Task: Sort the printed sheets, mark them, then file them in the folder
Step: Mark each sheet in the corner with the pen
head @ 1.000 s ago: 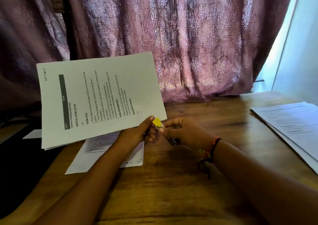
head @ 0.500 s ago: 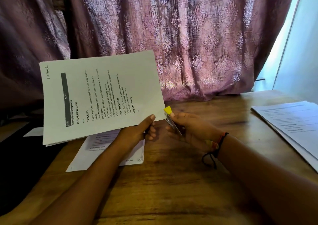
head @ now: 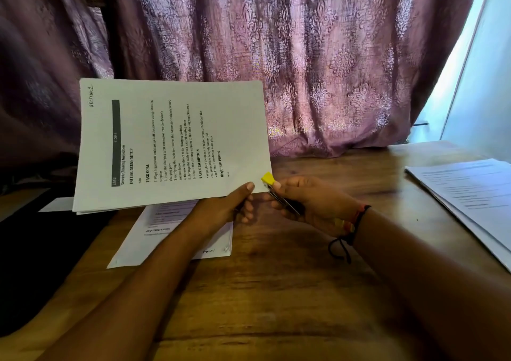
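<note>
Above the table point(head: 276, 291) our left hand point(head: 221, 208) pinches the printed sheets point(head: 171, 145) by the near edge, our right hand point(head: 312, 203) gripping a yellow-tipped tool point(head: 268, 179) at their corner.

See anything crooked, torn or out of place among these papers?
Nothing torn or spilled. The white printed sheets gripped by the left hand are turned sideways, text running up the page. The right hand holds a small yellow-tipped tool at their corner.

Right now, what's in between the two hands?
The head view shows the bottom corner of the held sheets and the yellow-tipped tool meeting there. The left hand pinches the sheets, and the right hand holds the tool.
</note>
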